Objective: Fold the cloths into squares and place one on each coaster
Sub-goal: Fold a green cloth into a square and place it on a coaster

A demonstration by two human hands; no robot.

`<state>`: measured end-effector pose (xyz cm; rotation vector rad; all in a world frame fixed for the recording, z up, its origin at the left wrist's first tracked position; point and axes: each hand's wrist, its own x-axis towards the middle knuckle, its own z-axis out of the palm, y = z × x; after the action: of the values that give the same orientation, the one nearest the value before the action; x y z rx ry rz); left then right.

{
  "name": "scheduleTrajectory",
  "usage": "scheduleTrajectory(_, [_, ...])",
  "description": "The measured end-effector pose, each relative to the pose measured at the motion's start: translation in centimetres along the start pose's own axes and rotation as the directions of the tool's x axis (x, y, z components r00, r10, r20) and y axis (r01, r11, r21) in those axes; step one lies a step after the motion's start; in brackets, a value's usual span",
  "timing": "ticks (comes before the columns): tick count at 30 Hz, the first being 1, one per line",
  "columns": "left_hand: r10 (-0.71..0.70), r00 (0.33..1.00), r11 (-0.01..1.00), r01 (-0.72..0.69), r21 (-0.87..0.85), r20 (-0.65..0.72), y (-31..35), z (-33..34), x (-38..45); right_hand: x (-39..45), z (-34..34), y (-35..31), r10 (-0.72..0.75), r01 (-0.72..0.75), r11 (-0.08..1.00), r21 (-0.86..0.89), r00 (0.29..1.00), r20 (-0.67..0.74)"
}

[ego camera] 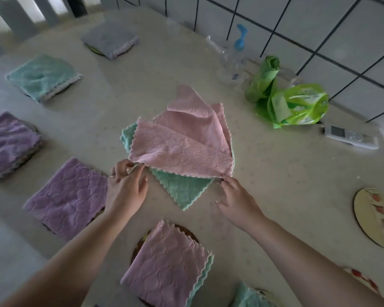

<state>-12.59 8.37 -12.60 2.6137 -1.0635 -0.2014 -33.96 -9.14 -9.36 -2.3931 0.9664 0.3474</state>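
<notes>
L hand [125, 185] pinches the near-left corner of the pink cloth [184, 140] betw thumb & fingertips, a ring on one finger. R hand [235, 200] pinches the same cloth's near-right corner, other fingers loosely spread over the counter [286, 178]. Pink cloth is partly lifted & creased, its far part bunched up in folds, lying over a teal cloth [182, 189] whose corner pokes out toward the person betw the two hands; a bit of teal also shows at the left edge. Near edge, betw the forearms: a folded pink cloth w/ teal underside [166, 267] sits on a dark round coaster [186, 231]. To the left: folded purple cloth [67, 196], then another purple one [7, 145], a teal folded one [42, 76], & a grey one [110, 39] farthest, each w/ a bit of coaster showing beneath. Far right: bare round coaster w/ flower print [372, 220], no cloth on it. Beyond the pile: green bag roll [262, 78], green packet [297, 107], white remote [350, 137], clear bottle w/ blue top [237, 52] by the tiled wall [319, 29].
</notes>
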Motion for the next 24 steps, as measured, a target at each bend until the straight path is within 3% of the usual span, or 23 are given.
scheduleTrajectory(3, [-0.008,0.999,1.0,0.008,0.008,-0.04,-0.1,-0.5,0.3,-0.6,-0.6,0.0,-0.02,0.025,0.998,0.062,0.997,-0.076])
scheduleTrajectory(10, [0.123,0.99,0.992,-0.121,0.034,-0.069,1.3,-3.1,0.9,-3.0,-3.4,-0.3,-0.118,0.141,0.986,0.085,0.965,-0.235])
scheduleTrajectory(17, [0.157,0.962,0.973,-0.189,-0.129,-0.223,5.5,-10.4,1.9,-6.7,-9.3,0.3,-0.095,0.226,0.948,0.225,0.874,-0.476])
scheduleTrajectory(21, [0.295,0.887,0.913,-0.372,-0.169,-0.355,9.9,-13.9,-1.5,-11.9,-11.8,2.6,-0.105,0.264,0.943,0.202,0.812,-0.574])
scheduleTrajectory(24, [0.311,0.845,0.878,-0.43,-0.209,-0.435,12.8,-14.7,-5.0,-16.6,-13.2,4.9,-0.119,0.275,0.948,0.159,0.772,-0.625])
